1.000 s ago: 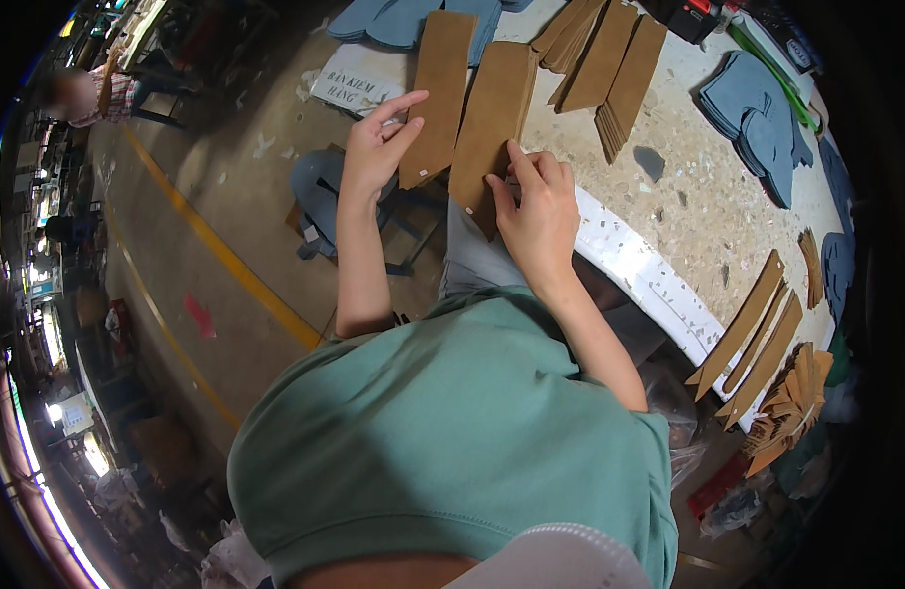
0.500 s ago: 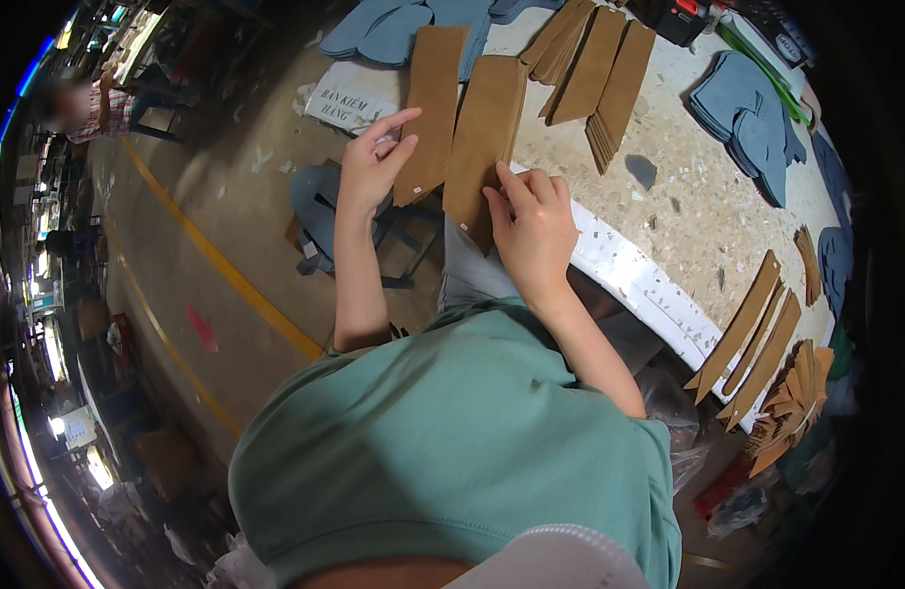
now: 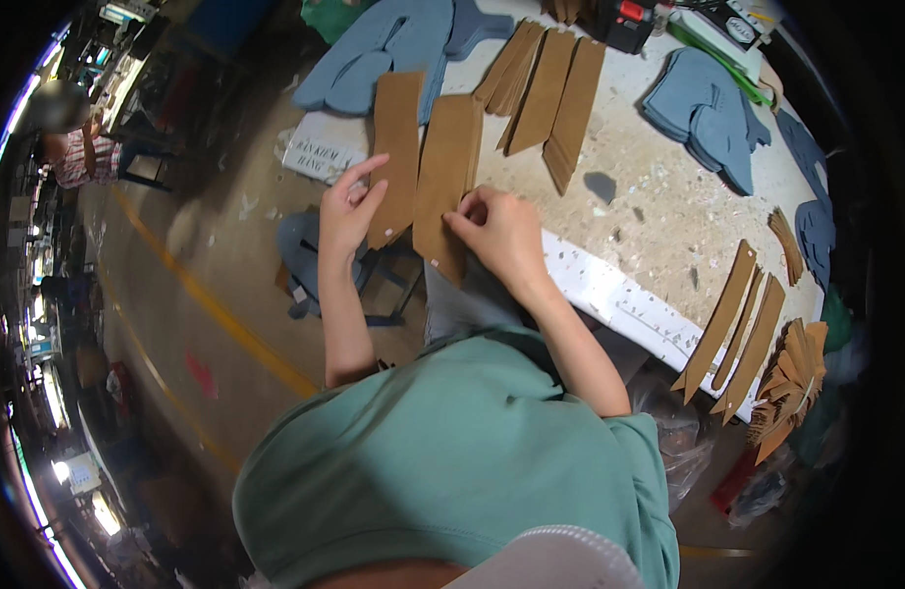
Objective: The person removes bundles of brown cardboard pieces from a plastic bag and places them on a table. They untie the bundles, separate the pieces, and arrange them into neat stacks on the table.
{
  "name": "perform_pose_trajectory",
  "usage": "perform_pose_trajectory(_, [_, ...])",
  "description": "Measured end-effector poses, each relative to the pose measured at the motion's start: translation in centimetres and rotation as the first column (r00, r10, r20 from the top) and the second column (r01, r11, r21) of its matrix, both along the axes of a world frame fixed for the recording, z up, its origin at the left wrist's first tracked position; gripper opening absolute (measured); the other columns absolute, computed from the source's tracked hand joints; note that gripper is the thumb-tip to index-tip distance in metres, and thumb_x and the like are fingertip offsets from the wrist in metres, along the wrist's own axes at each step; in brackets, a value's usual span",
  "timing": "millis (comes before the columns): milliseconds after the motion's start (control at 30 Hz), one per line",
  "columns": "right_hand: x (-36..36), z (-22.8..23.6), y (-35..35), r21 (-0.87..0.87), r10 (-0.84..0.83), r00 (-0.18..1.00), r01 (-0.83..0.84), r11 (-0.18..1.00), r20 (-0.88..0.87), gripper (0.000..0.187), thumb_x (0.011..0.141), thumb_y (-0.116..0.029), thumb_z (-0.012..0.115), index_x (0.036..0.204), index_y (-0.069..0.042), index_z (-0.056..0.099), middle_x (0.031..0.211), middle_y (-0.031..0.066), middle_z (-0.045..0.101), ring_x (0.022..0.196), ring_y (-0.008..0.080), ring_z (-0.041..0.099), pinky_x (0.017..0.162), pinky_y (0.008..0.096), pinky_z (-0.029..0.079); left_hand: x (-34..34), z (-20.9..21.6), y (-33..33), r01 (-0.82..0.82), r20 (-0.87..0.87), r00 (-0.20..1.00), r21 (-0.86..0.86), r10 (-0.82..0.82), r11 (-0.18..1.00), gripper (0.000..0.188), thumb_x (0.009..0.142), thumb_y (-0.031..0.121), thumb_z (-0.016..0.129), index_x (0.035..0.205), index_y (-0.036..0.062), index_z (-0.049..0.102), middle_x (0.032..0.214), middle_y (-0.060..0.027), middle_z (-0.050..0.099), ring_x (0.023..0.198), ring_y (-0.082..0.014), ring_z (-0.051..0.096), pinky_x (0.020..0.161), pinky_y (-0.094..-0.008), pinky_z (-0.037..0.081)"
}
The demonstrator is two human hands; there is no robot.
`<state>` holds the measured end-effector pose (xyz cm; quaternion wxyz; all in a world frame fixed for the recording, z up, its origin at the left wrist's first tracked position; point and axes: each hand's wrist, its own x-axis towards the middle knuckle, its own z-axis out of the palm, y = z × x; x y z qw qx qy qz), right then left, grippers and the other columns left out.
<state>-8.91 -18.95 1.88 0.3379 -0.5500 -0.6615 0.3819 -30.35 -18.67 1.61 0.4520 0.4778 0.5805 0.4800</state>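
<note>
Two stacks of flat brown strips, leather-like with slanted ends, lie side by side at the table's near left edge. On the right-hand brown strip (image 3: 440, 187), my right hand (image 3: 506, 239) has thumb and forefinger pinched together at its right side, the other fingers curled. My left hand (image 3: 346, 218) is raised beside the left-hand brown strip (image 3: 397, 147), thumb and fingers apart, with nothing visible between them. Small white marks show near the lower ends of both strips. Both strips overhang the table edge a little.
Behind lie fanned brown strips (image 3: 546, 93) and blue-grey cut pieces (image 3: 374, 54). More blue-grey pieces (image 3: 703, 113) are stacked at the right, near a black-and-red device (image 3: 626, 22). Narrow brown strips (image 3: 717, 319) lie by the right edge. A stool (image 3: 310, 250) stands left, below a lettered sign (image 3: 320, 147).
The view has shifted, so the table contents sit lower and further left. My right thumb and forefinger have drawn together at the strip; my left hand keeps its spread shape.
</note>
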Motion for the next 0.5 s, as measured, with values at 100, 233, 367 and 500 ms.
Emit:
perform_pose_trajectory(100, [-0.4, 0.4, 0.7, 0.196, 0.013, 0.994, 0.009, 0.981, -0.111, 0.017, 0.075, -0.013, 0.073, 0.081, -0.002, 0.063, 0.066, 0.0104, 0.064, 0.061, 0.0199, 0.064, 0.059, 0.0317, 0.050, 0.1, 0.9, 0.2, -0.014, 0.081, 0.997, 0.088, 0.007, 0.996, 0.035, 0.088, -0.002, 0.060, 0.122, 0.0001, 0.059, 0.103, -0.0065, 0.066, 0.084, -0.0075, 0.061, 0.075, -0.0200, 0.048])
perform_pose_trajectory(233, [2.4, 2.1, 1.2, -0.035, 0.028, 0.882, -0.050, 0.998, -0.471, 0.012, 0.082, -0.004, 0.068, 0.093, -0.003, 0.064, 0.085, 0.0035, 0.065, 0.076, 0.0091, 0.062, 0.069, 0.0241, 0.049, -0.6, 3.5, 0.3, -0.081, 0.213, 0.977, 0.229, 0.031, 0.970, 0.034, 0.087, -0.002, 0.058, 0.121, -0.0027, 0.059, 0.115, -0.0100, 0.063, 0.097, -0.0124, 0.061, 0.087, -0.0242, 0.047])
perform_pose_trajectory(367, [8.4, 4.7, 0.3, -0.070, 0.096, 0.792, -0.172, 0.983, -0.603, 0.020, 0.088, 0.000, 0.061, 0.107, -0.001, 0.065, 0.100, 0.0088, 0.067, 0.086, 0.0103, 0.063, 0.079, 0.0241, 0.050, -0.1, 6.6, 0.3, 0.129, 0.364, 0.903, 0.272, -0.226, 0.954, 0.033, 0.087, 0.003, 0.059, 0.120, -0.0029, 0.060, 0.114, -0.0104, 0.064, 0.104, -0.0148, 0.059, 0.095, -0.0267, 0.044])
perform_pose_trajectory(500, [14.3, 6.8, -2.6, -0.048, 0.058, 0.642, -0.147, 0.988, -0.765, 0.026, 0.089, -0.004, 0.060, 0.115, -0.002, 0.063, 0.106, 0.0166, 0.068, 0.102, 0.0269, 0.066, 0.093, 0.0353, 0.051, 3.0, 7.9, 1.1, 0.329, 0.269, 0.885, 0.214, -0.379, 0.920, 0.037, 0.087, 0.007, 0.061, 0.123, -0.0023, 0.058, 0.114, -0.0095, 0.064, 0.110, -0.0164, 0.057, 0.101, -0.0297, 0.040])
